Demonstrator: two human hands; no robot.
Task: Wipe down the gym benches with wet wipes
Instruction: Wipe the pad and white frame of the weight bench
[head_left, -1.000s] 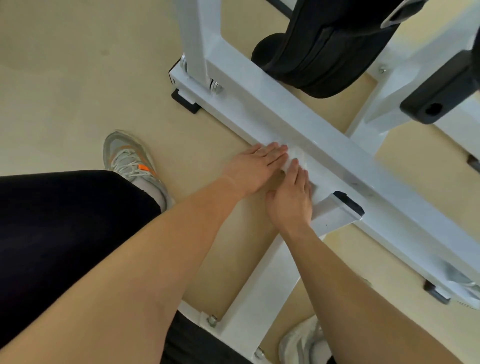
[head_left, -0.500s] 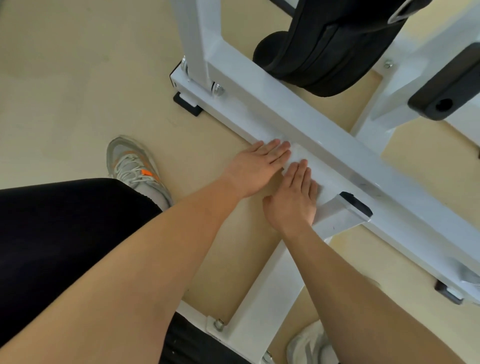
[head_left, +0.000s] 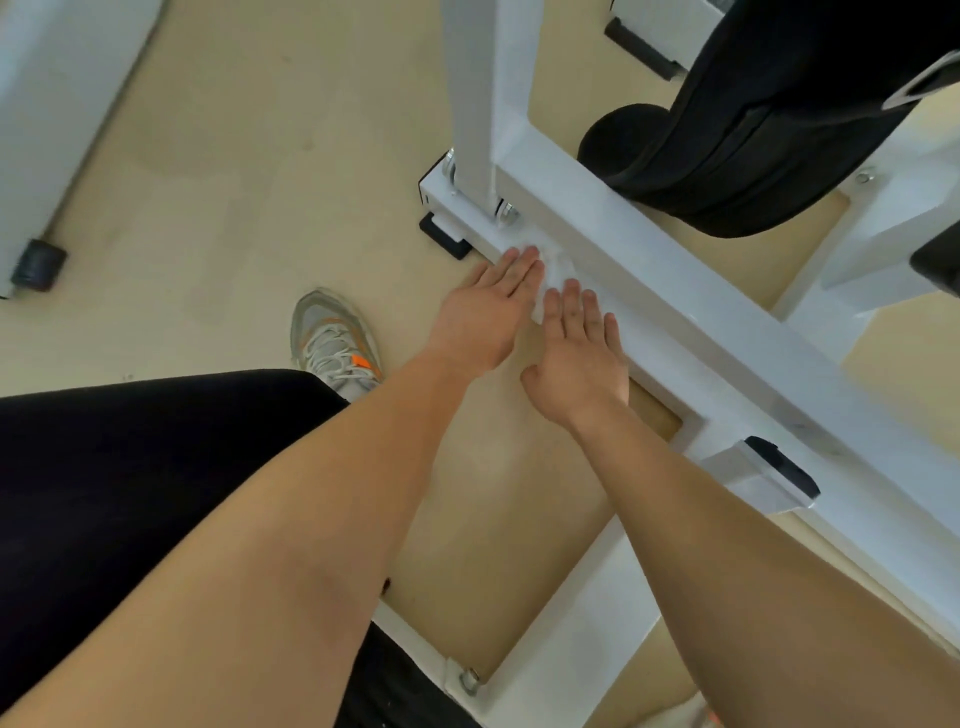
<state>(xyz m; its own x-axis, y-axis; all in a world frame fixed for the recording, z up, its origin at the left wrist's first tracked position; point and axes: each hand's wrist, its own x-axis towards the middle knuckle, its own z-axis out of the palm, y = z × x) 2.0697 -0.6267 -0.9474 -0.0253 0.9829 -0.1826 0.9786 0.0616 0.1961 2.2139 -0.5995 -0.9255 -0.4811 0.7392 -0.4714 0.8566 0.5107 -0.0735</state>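
Note:
A white wet wipe lies crumpled on the white base rail of the gym bench frame, near the rail's left end. My left hand lies flat with straight fingers, its fingertips on the rail at the wipe's left edge. Beside it, my right hand presses flat on the wipe and the rail, fingers straight and spread a little. Most of the wipe is hidden under the two hands. The bench's black pad hangs above the rail at the upper right.
A white upright post is bolted to the rail's left end beside a black rubber foot. A cross rail runs towards me. My grey shoe stands on the beige floor. Another white frame stands at the far left.
Both hands have slid left along the base rail with the wipe, from beside the cross rail's joint towards the upright post. The view has shifted with them.

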